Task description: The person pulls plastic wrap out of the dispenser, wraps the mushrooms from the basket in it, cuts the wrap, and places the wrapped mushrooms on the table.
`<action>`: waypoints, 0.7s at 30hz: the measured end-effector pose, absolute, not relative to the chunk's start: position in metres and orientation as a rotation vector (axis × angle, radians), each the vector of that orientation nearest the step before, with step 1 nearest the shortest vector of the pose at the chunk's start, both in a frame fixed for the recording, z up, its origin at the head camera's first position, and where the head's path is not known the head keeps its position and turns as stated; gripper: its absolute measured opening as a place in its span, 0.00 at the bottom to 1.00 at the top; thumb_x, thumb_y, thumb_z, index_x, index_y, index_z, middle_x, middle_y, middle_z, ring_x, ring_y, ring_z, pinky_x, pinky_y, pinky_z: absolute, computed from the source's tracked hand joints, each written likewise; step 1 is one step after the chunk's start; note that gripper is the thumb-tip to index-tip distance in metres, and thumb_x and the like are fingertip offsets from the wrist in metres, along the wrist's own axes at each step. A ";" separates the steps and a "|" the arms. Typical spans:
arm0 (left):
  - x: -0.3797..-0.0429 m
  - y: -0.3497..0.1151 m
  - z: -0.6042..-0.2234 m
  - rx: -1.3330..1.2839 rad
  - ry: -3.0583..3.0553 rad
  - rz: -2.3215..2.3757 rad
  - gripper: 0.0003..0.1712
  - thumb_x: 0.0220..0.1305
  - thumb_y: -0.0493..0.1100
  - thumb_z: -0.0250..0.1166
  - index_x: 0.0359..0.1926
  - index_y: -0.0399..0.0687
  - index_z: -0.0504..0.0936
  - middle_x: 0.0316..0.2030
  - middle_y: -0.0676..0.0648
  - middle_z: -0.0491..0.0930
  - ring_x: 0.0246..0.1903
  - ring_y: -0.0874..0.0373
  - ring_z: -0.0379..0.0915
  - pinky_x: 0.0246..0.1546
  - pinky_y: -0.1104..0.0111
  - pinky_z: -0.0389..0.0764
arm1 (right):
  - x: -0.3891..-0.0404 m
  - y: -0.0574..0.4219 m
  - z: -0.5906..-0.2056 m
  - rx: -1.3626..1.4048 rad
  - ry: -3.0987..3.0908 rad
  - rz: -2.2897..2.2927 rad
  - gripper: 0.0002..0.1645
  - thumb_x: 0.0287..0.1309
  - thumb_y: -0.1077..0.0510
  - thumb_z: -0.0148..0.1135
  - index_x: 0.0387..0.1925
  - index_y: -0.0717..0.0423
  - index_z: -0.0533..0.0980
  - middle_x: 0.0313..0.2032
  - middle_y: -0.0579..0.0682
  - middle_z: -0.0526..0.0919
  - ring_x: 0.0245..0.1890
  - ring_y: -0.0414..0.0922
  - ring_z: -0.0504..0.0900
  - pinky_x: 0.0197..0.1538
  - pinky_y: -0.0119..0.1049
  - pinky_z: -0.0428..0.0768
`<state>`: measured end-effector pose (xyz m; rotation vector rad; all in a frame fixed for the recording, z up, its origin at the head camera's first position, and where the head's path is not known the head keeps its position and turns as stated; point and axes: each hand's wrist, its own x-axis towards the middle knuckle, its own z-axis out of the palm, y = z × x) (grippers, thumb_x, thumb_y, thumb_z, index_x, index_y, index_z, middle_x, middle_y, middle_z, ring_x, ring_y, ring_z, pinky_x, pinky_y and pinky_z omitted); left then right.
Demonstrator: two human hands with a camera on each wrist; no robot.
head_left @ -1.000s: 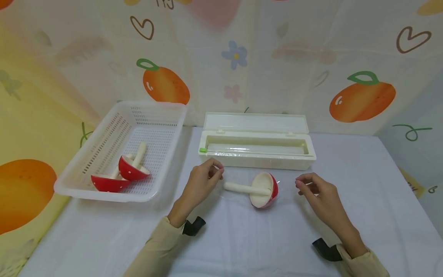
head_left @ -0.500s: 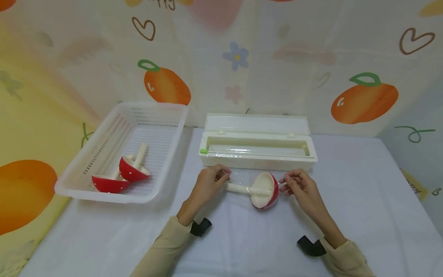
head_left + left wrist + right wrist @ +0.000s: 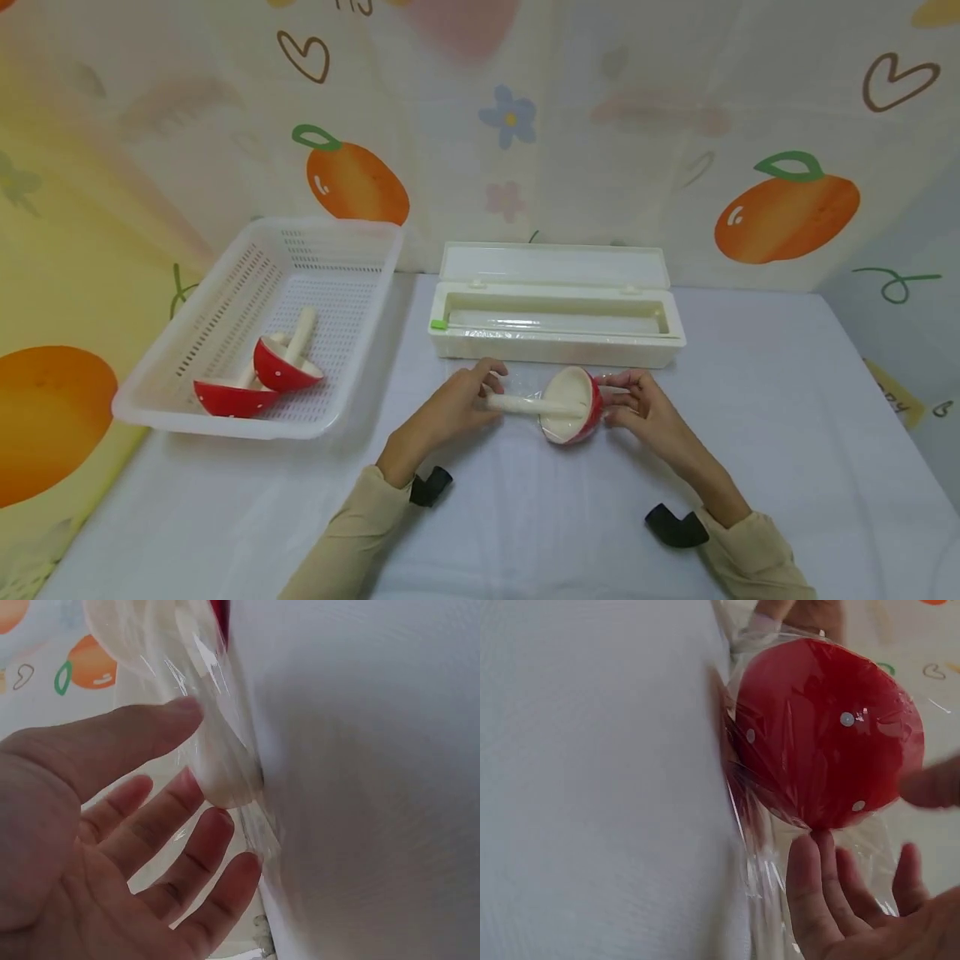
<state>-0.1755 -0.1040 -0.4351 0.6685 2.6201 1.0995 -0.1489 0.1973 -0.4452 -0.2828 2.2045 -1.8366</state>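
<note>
Red-capped mushroom (image 3: 558,408) in clear film (image 3: 874,840), on counter (image 3: 750,375) just in front of white box (image 3: 555,348). My left hand (image 3: 450,404), loosely spread, by stem end; my right hand (image 3: 656,421), spread, at cap. Left of box: basket (image 3: 225,427), two more mushrooms (image 3: 288,367) inside.

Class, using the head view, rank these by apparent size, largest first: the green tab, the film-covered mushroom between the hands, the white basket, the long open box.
1. White basket
2. Long open box
3. Film-covered mushroom
4. Green tab
</note>
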 end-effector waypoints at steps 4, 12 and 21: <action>-0.175 -0.101 -0.439 0.731 2.691 0.949 0.25 0.54 0.35 0.75 0.53 0.45 0.78 0.47 0.48 0.82 0.48 0.51 0.72 0.53 0.59 0.74 | -0.148 0.200 -0.446 -0.360 2.217 -1.759 0.26 0.62 0.68 0.57 0.59 0.70 0.61 0.60 0.68 0.67 0.50 0.27 0.77 0.49 0.24 0.80; -0.171 -0.095 -0.440 0.851 2.870 0.693 0.15 0.57 0.36 0.72 0.47 0.48 0.85 0.46 0.47 0.83 0.42 0.50 0.72 0.45 0.59 0.74 | -0.150 0.197 -0.450 -0.455 2.294 -1.676 0.27 0.66 0.62 0.61 0.62 0.65 0.65 0.58 0.62 0.71 0.56 0.36 0.76 0.54 0.24 0.78; -0.167 -0.097 -0.426 0.762 2.817 0.814 0.17 0.60 0.36 0.70 0.51 0.48 0.81 0.41 0.50 0.84 0.37 0.57 0.72 0.39 0.65 0.73 | -0.146 0.196 -0.444 -0.491 2.332 -1.671 0.29 0.64 0.61 0.63 0.62 0.61 0.63 0.63 0.61 0.69 0.61 0.64 0.74 0.54 0.26 0.79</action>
